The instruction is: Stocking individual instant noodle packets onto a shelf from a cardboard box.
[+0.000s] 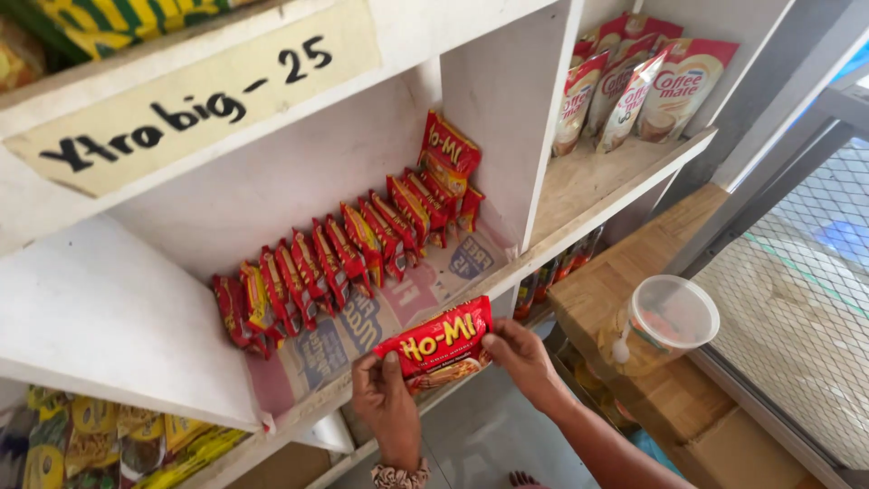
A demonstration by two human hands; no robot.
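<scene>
Down at the bottom middle of the frame, both hands pinch one red noodle packet [439,344]: left hand [387,405] with fingers curled on its lower left corner, right hand [522,355] gripping the right edge. It hovers at the shelf [579,195] lip, just in front of the row of matching packets [344,249]. Looks like mid-stocking to me; next it needs sliding in beside that row.
</scene>
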